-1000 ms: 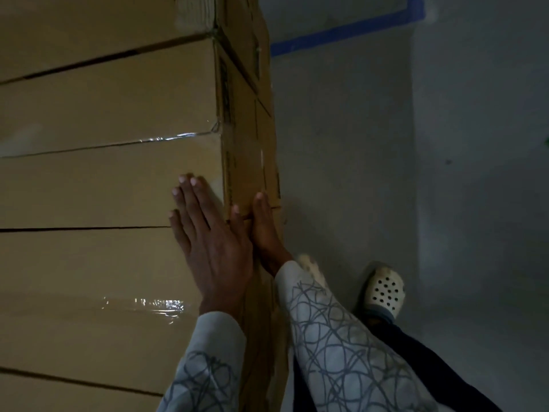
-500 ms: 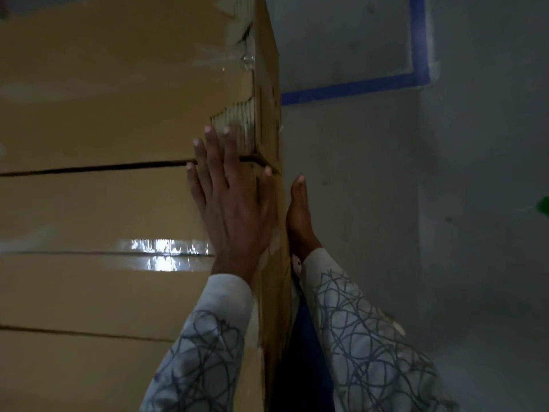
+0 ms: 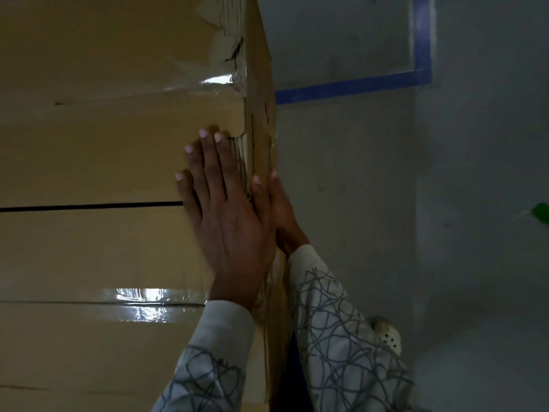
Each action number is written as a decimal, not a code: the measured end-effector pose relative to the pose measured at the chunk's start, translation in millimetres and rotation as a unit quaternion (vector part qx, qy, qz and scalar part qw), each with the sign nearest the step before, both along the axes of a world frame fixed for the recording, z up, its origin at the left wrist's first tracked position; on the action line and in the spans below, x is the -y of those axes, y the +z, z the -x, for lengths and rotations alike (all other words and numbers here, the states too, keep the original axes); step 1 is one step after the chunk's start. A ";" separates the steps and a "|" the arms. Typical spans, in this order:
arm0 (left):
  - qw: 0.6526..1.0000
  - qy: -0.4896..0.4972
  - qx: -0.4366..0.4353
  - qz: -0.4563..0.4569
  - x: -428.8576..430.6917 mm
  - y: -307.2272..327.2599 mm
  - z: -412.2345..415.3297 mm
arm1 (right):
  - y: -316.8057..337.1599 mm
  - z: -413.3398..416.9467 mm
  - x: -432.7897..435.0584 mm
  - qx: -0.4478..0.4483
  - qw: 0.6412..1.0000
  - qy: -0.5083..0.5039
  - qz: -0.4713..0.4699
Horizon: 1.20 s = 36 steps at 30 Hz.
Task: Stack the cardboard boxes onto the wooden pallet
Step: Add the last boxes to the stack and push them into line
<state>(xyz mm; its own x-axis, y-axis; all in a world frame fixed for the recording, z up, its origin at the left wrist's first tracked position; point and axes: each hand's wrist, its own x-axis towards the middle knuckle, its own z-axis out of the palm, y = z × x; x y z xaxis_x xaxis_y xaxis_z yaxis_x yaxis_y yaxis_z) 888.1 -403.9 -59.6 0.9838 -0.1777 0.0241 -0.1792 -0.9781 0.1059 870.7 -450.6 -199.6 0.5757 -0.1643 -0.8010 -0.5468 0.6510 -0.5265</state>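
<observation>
Brown cardboard boxes (image 3: pixel 104 150) fill the left half of the view, their taped tops level and side by side, split by a dark seam (image 3: pixel 89 206). My left hand (image 3: pixel 228 221) lies flat on the top by the right edge. Its fingers are spread and the tips reach a torn notch in the cardboard. My right hand (image 3: pixel 283 215) presses flat against the boxes' right side face (image 3: pixel 261 84), partly hidden behind the edge. Neither hand grips anything. The pallet is out of sight.
Grey floor lies to the right of the stack, with a blue tape line (image 3: pixel 350 84) turning a corner at the far right. My white perforated shoe (image 3: pixel 386 337) stands close to the stack. A small green thing (image 3: pixel 540 212) shows at the right edge.
Both hands have slid forward along the boxes' right edge, from a taped seam up to the torn notch. My shoe, hidden half a second ago, is back in view.
</observation>
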 end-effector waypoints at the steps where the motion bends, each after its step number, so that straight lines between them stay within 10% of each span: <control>1: 1.000 0.005 0.001 -0.005 1.0 -0.4 0.1 | -1.0 -2.3 -0.9 0.012 1.000 0.016 0.009; 20: 0.999 0.023 -0.025 0.009 1.9 9.9 2.2 | 39.1 30.3 16.7 -0.158 0.983 -0.077 0.052; 36: 0.996 -0.016 -0.090 0.019 81.0 49.3 -28.4 | 94.1 -57.6 160.0 -0.113 0.991 0.070 0.011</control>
